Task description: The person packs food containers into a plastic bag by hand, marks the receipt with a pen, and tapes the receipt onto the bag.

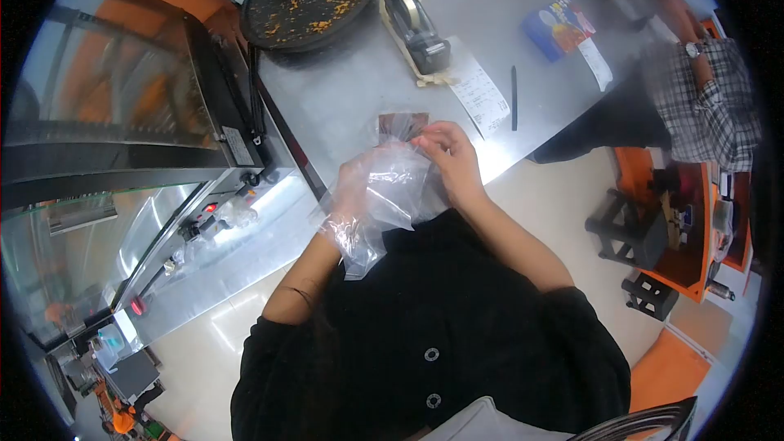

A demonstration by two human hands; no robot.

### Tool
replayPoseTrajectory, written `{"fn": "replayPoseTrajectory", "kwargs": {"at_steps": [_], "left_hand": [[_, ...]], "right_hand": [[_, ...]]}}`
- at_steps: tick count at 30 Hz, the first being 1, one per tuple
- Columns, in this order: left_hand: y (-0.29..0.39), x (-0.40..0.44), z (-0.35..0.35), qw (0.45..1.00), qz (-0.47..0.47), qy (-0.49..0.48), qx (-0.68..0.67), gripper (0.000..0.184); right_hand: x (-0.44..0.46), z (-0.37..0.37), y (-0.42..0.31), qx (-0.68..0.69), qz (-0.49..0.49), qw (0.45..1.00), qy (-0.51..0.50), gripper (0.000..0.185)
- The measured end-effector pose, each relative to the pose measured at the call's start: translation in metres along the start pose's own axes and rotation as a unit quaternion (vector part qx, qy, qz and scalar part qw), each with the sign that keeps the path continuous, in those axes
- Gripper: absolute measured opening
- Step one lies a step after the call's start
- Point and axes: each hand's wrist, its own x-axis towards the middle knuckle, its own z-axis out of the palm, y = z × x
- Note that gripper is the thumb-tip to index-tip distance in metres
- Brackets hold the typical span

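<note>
A clear plastic bag hangs crumpled between my two hands at the near edge of the metal table. My left hand is behind or inside the film, its fingers blurred by the plastic. My right hand pinches the bag's upper part with thumb and fingertips. A small brown piece shows at the top of the bag, just beyond my fingers; what it is I cannot make out.
Beyond lie a black round tray with crumbs, a tape dispenser, a paper receipt, a black pen and a blue box. A glass cabinet stands left. Another person stands at the right.
</note>
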Motion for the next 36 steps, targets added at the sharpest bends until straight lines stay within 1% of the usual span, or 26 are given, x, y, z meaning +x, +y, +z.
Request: {"fn": "replayPoseTrajectory", "kwargs": {"at_steps": [1,2,3,4,5,6,9,11,12,14,15,17,18,20,23,24,26,27,28,29,30,31,33,36], "left_hand": [[0.002,-0.001,0.002,0.992,0.039,0.007,0.124,0.026],[0.018,-0.004,0.006,0.95,0.099,0.002,0.298,0.03],[0.025,-0.007,0.008,0.903,0.151,-0.007,0.401,0.034],[0.031,-0.01,0.009,0.843,0.204,-0.005,0.497,0.038],[0.033,-0.012,0.008,0.809,0.253,-0.006,0.531,0.043],[0.034,-0.015,0.008,0.771,0.299,-0.006,0.562,0.048],[0.034,-0.017,0.009,0.782,0.282,0.0,0.556,0.051],[0.02,-0.014,0.004,0.805,0.291,0.01,0.516,0.05],[0.016,-0.012,0.001,0.817,0.295,0.016,0.496,0.05],[0.02,-0.011,-0.003,0.848,0.254,0.009,0.465,0.047],[0.021,-0.008,-0.005,0.862,0.234,0.007,0.449,0.046],[0.01,0.001,-0.016,0.894,0.238,-0.009,0.379,0.044],[0.005,0.005,-0.02,0.908,0.24,-0.018,0.343,0.043],[0.016,0.004,-0.019,0.93,0.205,-0.01,0.305,0.041],[0.026,0.004,-0.018,0.949,0.156,0.013,0.275,0.041],[0.027,0.005,-0.018,0.952,0.141,0.022,0.27,0.042],[0.021,0.007,-0.01,0.982,0.106,0.055,0.146,0.043],[0.017,0.007,-0.005,0.99,0.087,0.071,0.083,0.043],[0.011,0.008,0.001,0.991,0.08,0.089,0.053,0.04],[0.005,0.009,0.008,0.991,0.073,0.108,0.024,0.036],[0.001,0.009,0.013,0.99,0.066,0.127,-0.006,0.032],[0.006,0.008,0.017,0.982,0.101,0.134,0.087,0.027],[0.021,0.008,0.024,0.938,0.167,0.14,0.271,0.016],[0.021,0.009,0.03,0.911,0.219,0.162,0.31,0.013]], "right_hand": [[0.0,0.0,0.001,0.002,0.001,1.0,0.0,0.024],[-0.001,-0.001,0.002,0.003,0.001,1.0,-0.001,0.025],[-0.002,0.0,0.001,0.02,0.012,1.0,-0.004,0.024],[-0.002,0.003,-0.003,0.037,0.023,0.999,-0.008,0.023],[-0.002,0.005,-0.005,0.054,0.034,0.998,-0.011,0.022],[-0.001,0.006,-0.006,0.027,0.019,0.999,-0.024,0.022],[0.006,0.008,-0.006,-0.062,-0.033,0.996,-0.058,0.02],[0.008,0.008,-0.004,-0.131,-0.077,0.986,-0.072,0.017],[0.007,0.006,-0.006,-0.226,-0.124,0.963,-0.076,0.014],[0.004,0.006,-0.021,-0.407,-0.214,0.884,-0.082,0.01],[0.004,0.003,-0.019,-0.406,-0.214,0.882,-0.104,0.011],[0.007,-0.001,-0.013,-0.402,-0.215,0.878,-0.146,0.013],[0.008,-0.003,-0.013,-0.426,-0.245,0.856,-0.16,0.014],[0.007,-0.005,-0.015,-0.47,-0.303,0.808,-0.188,0.017],[0.007,-0.004,-0.017,-0.483,-0.301,0.792,-0.222,0.02],[0.009,-0.005,-0.017,-0.465,-0.304,0.798,-0.235,0.019],[0.014,-0.009,-0.016,-0.427,-0.31,0.808,-0.261,0.019],[0.011,-0.007,-0.017,-0.38,-0.243,0.865,-0.219,0.017],[0.005,-0.002,-0.022,-0.328,-0.172,0.912,-0.174,0.016],[0.001,0.001,-0.024,-0.273,-0.099,0.948,-0.128,0.015],[0.002,-0.001,-0.021,-0.244,-0.082,0.959,-0.115,0.014],[0.001,-0.004,-0.016,-0.215,-0.064,0.969,-0.102,0.014],[0.002,-0.008,-0.004,-0.149,-0.031,0.986,-0.072,0.013],[0.0,-0.011,0.007,-0.051,0.002,0.998,-0.037,0.011]]}}
